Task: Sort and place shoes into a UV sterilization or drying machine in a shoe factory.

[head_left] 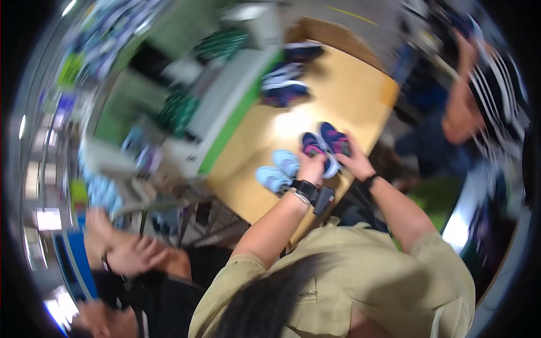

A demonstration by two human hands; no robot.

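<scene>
Two small light blue shoes [279,172] lie side by side on wooden table [344,90], just left of hands. Left hand [311,164], black watch at wrist, clamped on dark blue shoe with pink trim [311,145]. Right hand [355,163] grips matching shoe [336,139] beside it; hands close together, shoes touching, near table's front edge. Farther back on table, more dark shoes [284,84] next to grey-green box [225,107]. Picture blurred. Another person's hand [132,253] at lower left.
</scene>
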